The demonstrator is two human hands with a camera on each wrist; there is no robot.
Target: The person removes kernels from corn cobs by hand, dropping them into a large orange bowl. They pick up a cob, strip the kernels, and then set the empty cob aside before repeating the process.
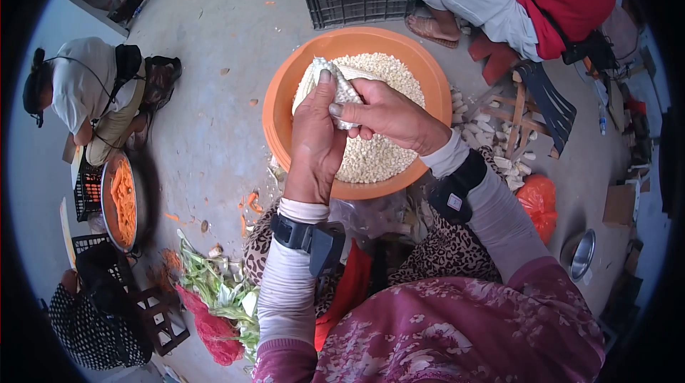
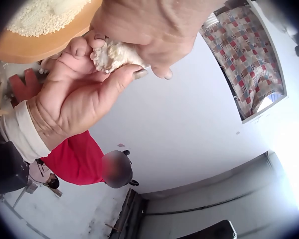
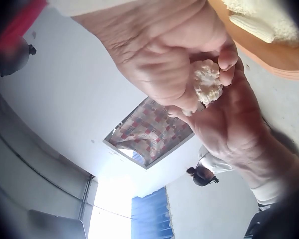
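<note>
Both hands hold one corn cob (image 1: 345, 97) with pale kernels over the orange basin (image 1: 285, 147). My left hand (image 1: 314, 126) grips its left side, thumb up along the cob. My right hand (image 1: 396, 117) grips it from the right, its thumb pressing across the lower part. The cob's ragged, pale end (image 3: 208, 82) shows between both hands in the right wrist view. Loose kernels (image 1: 378, 158) fill much of the basin. Another whitish cob (image 3: 251, 28) lies on them, partly hidden by the hands in the head view.
Bare cobs (image 1: 510, 165) and a wooden frame (image 1: 519, 115) lie right of the basin. Husks (image 1: 232, 290) and a red net bag (image 1: 210, 329) are at lower left. A metal bowl of orange pieces (image 1: 123, 204) stands farther left. Other people sit around; a black crate (image 1: 357, 3) stands behind.
</note>
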